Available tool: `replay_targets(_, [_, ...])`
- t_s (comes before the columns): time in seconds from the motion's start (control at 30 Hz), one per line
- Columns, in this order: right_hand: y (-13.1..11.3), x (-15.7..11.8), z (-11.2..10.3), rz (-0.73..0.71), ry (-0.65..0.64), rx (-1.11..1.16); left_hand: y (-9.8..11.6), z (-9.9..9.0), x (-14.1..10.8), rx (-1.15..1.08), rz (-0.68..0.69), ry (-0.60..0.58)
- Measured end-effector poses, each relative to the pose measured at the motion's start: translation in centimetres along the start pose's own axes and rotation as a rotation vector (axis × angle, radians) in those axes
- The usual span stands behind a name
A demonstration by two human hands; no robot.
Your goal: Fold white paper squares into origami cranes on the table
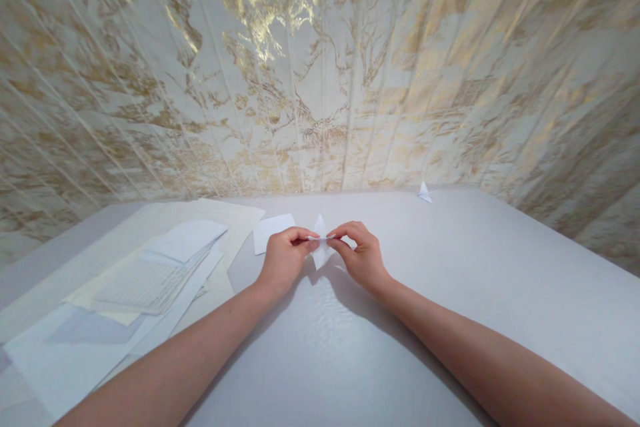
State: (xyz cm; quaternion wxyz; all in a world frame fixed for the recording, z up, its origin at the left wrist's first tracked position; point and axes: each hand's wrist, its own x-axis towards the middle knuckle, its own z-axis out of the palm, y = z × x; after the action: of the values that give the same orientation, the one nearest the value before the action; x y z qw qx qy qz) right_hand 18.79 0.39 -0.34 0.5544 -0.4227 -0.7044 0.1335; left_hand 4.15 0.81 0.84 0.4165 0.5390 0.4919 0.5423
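One white sheet [273,227] just beyond left hand [284,257] | paper pile [145,288] farther left | paper figure [425,193] beyond right hand [362,255], rightward | both hands pinch folded paper [321,257]

The small white pointy folded paper [319,260] between the left hand [283,259] and the right hand [364,260] is thin and matt. Under the grip, the flat pale grey table top [320,353] is shiny, with tiny ripples. Left of the grip, the loose white and cream paper sheets [185,240] look dull. Behind the grip, the tall white pleated curtain [320,93], probably cloth, has shiny gold patterns.
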Motion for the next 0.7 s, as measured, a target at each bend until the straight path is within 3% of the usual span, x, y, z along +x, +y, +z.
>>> replay_targets(0.17, [0.24, -0.26, 0.12, -0.032, -0.043, -0.066, -0.14, 0.16, -0.23, -0.047, -0.046, -0.033])
replay_targets(0.4, [0.05, -0.29, -0.07, -0.099, -0.141, -0.293, -0.17, -0.08, -0.48, 0.222, 0.203, -0.034])
replay_targets(0.57, [0.06, -0.29, -0.06, -0.076, -0.19, -0.348, -0.04, -0.14, -0.57, 0.283, 0.165, -0.058])
replay_targets(0.7, [0.61, -0.25, 0.02, 0.026, -0.245, -0.337, -0.5, -0.4, -0.01, 0.443, 0.148, -0.055])
